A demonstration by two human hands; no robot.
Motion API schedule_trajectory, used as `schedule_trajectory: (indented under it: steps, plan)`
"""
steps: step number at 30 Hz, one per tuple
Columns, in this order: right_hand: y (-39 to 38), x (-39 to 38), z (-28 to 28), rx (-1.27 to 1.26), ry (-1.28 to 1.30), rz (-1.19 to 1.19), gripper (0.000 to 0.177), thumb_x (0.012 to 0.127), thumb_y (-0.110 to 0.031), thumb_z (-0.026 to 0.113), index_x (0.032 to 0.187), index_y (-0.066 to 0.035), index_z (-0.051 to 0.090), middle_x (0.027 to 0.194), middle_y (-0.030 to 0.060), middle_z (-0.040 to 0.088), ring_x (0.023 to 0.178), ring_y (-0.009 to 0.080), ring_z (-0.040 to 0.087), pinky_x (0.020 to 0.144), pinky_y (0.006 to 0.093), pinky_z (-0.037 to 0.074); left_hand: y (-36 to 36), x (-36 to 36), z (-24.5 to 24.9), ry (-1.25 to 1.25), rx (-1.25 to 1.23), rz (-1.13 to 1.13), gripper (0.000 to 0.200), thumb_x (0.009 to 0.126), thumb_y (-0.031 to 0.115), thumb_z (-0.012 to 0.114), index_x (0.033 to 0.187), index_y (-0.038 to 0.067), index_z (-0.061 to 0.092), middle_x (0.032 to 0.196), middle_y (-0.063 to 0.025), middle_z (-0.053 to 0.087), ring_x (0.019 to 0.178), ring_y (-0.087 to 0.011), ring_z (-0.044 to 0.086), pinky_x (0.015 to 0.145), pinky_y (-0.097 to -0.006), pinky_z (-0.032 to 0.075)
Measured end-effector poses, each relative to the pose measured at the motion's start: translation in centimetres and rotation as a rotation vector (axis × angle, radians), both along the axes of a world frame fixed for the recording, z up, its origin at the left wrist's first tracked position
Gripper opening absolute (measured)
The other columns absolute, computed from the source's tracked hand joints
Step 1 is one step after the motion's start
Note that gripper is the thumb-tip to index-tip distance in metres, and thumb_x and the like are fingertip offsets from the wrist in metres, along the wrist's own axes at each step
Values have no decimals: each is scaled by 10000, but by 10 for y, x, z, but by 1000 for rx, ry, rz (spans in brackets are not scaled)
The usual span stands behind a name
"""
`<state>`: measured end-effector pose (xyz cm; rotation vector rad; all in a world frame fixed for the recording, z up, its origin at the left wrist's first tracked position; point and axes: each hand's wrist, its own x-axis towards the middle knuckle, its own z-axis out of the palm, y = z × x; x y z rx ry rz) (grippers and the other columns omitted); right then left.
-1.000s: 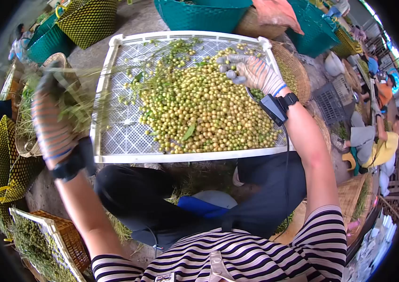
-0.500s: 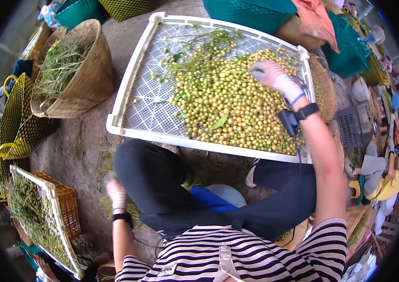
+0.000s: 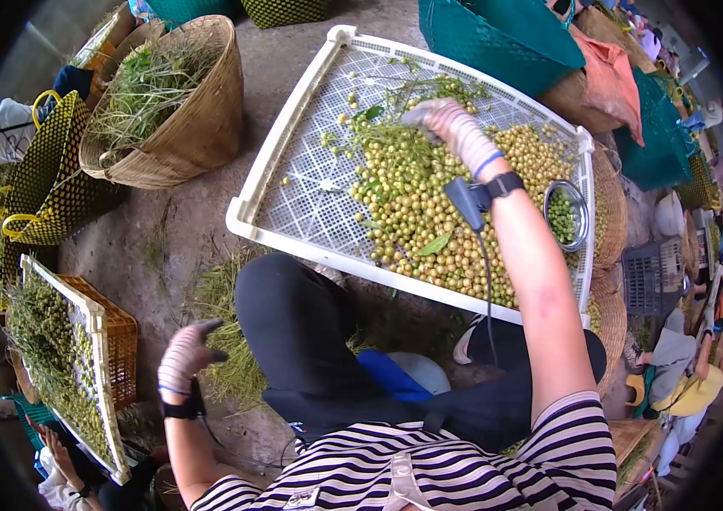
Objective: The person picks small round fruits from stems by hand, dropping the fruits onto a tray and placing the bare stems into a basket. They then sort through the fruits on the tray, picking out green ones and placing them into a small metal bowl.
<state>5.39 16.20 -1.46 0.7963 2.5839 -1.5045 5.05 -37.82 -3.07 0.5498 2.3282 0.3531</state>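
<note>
My right hand (image 3: 451,129), in a light striped glove with grey fingertips, is over a pile of small round yellow-green fruits (image 3: 417,204). Its fingers point left, loosely apart, just above or touching thin green stems (image 3: 395,140) at the pile's far side; nothing held shows. The fruits lie in a white mesh tray (image 3: 285,200) in front of my knees. A metal bowl of green fruits (image 3: 561,215) rests at the tray's right side. My left hand (image 3: 184,356), gloved alike, is low at the left with thumb and finger spread, near a heap of stems (image 3: 238,366) on the floor.
A wicker basket of stems (image 3: 182,128) stands at upper left, beside a black-and-yellow woven bag (image 3: 55,179). A second tray (image 3: 97,341) leans on an orange crate (image 3: 123,358) at lower left. Teal baskets (image 3: 497,51) line the far side. Other people sit left and right.
My right hand has moved left across the pile to the stems, uncovering the metal bowl. My left hand has shifted left, and its fingers now show spread. The whole view has swung somewhat.
</note>
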Motion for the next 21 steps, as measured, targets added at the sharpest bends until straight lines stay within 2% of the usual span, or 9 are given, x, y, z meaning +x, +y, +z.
schedule_trajectory:
  steps: [3,4,7,9,11,13,17,19,21]
  plan:
    - [11,43,39,-230,416,144,279,758,-260,641,916,-30,652,668,-4,604,524,76,487,486,217,369,57,-13,90,194,-26,124,431,666,72,730,1073,20,597,964,-142,640,823,-181,618,743,-291,496]
    - [28,46,40,-263,378,138,146,722,-115,679,861,-70,686,702,-18,622,576,66,502,515,238,408,73,-23,96,330,212,83,355,695,82,702,1033,22,612,904,-134,642,770,-193,624,709,-289,494]
    - [-8,68,76,-183,506,37,162,716,-112,689,865,-49,683,723,-6,639,601,61,516,538,230,420,161,-27,144,603,718,-159,265,774,131,630,1016,22,618,873,-132,643,769,-182,617,724,-280,475]
    - [-16,77,85,-180,495,6,178,710,-131,700,858,-34,682,745,10,651,629,73,539,579,224,436,227,-28,148,375,967,-208,326,767,187,662,1034,6,614,877,-113,648,756,-157,592,729,-269,465]
    - [-32,91,96,-84,563,-24,190,700,-154,714,842,-32,685,746,22,653,644,90,551,608,227,444,281,-9,158,82,914,-77,384,780,242,659,1076,6,597,868,-42,643,700,-95,572,613,-219,438]
    - [-42,102,100,-44,527,-85,207,690,-167,723,826,-15,683,749,35,655,655,92,551,631,245,456,320,-9,133,-178,1016,-197,389,748,295,696,1025,32,621,796,-4,634,627,-44,527,527,-189,369]
    - [-38,117,79,62,496,-29,187,715,-167,700,835,-25,680,713,22,636,644,80,525,613,260,448,358,17,101,-334,949,-197,265,738,260,707,862,33,650,638,16,587,538,-48,508,493,-191,363]
    - [-35,136,72,-13,416,-36,189,727,-180,694,847,-36,677,705,4,625,639,76,522,601,242,435,365,22,85,-407,916,-157,230,725,213,724,862,38,668,635,3,613,488,-62,524,460,-202,367]
    - [-30,152,59,-435,489,-27,165,742,-190,683,827,-49,674,708,-11,621,643,76,532,607,222,427,367,30,69,-545,966,-88,158,758,170,691,852,47,661,638,-1,614,475,-63,526,436,-185,379]
